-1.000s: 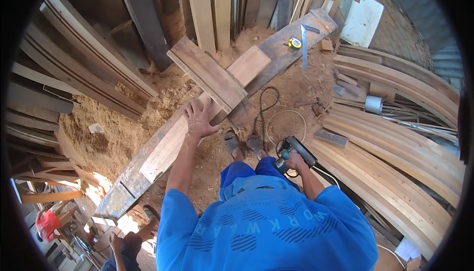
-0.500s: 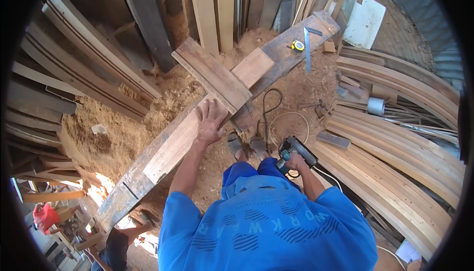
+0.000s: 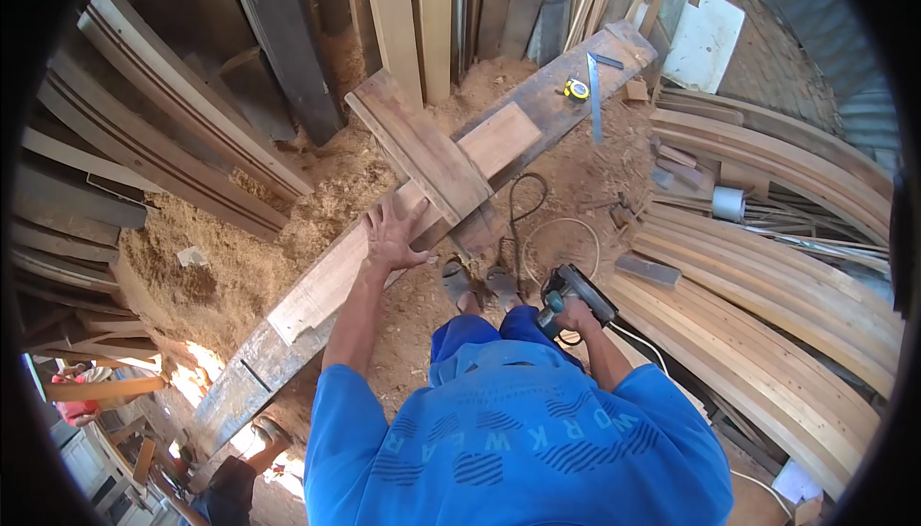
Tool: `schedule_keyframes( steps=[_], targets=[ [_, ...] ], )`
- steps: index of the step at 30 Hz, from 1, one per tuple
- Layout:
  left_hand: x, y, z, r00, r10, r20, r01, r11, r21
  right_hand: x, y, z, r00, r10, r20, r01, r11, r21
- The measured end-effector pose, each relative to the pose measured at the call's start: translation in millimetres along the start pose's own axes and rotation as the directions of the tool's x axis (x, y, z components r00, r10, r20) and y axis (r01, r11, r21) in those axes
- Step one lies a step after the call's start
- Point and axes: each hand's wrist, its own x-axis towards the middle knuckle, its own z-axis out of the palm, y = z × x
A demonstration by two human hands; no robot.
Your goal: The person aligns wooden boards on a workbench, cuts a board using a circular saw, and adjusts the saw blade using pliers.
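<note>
Left hand (image 3: pixel 389 241) lies palm down on a pale board (image 3: pixel 321 298), with its fingers spread wide; the fingertips are near a block (image 3: pixel 419 147), but whether they touch it, I cannot tell. Right hand (image 3: pixel 577 315) is wrapped around the handle of a power tool (image 3: pixel 581 288), which is held low beside the right leg, well apart from the board. The block lies crosswise over the board, and the board rests lengthwise on a long bench (image 3: pixel 230 394). Toward the far end of this bench lie a tape (image 3: pixel 576 91) and, just beside it, a square (image 3: pixel 595 99), whose blade reaches past the edge. Sawdust (image 3: pixel 206 281) covers the ground at the left. Stacked planks (image 3: pixel 758 334) fill the right side, and a white panel (image 3: pixel 705 39) leans behind them. At lower left, another person (image 3: pixel 230 488) is partly visible.
</note>
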Motion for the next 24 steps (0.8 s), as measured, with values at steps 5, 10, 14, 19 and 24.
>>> schedule_keyframes(
  steps=[5,10,14,19,24],
  targets=[
    [0.1,-3.4,1.1,0.993,0.095,-0.065,-0.095,0.995,0.000,-5.8,-6.9,-5.0,1.000,-0.012,0.021,0.012,1.000,0.006],
    [-7.1,-7.9,41.2,0.905,0.355,-0.233,-0.350,0.935,0.062,-8.4,-10.5,-0.4,1.000,0.024,0.014,-0.024,1.000,-0.007],
    [-2.1,-7.0,40.0,0.920,0.361,-0.154,-0.363,0.932,0.018,-1.5,-0.5,9.7,0.999,-0.021,-0.033,0.022,0.999,0.034],
    [-0.5,-5.9,38.6,0.923,0.361,-0.131,-0.364,0.931,0.000,1.4,1.1,14.0,0.999,-0.004,-0.040,0.007,0.998,0.064],
    [1.0,-5.7,46.1,0.923,0.351,-0.154,-0.356,0.934,-0.003,0.1,-5.0,7.3,1.000,0.022,-0.001,-0.022,0.997,0.075]
  ],
)
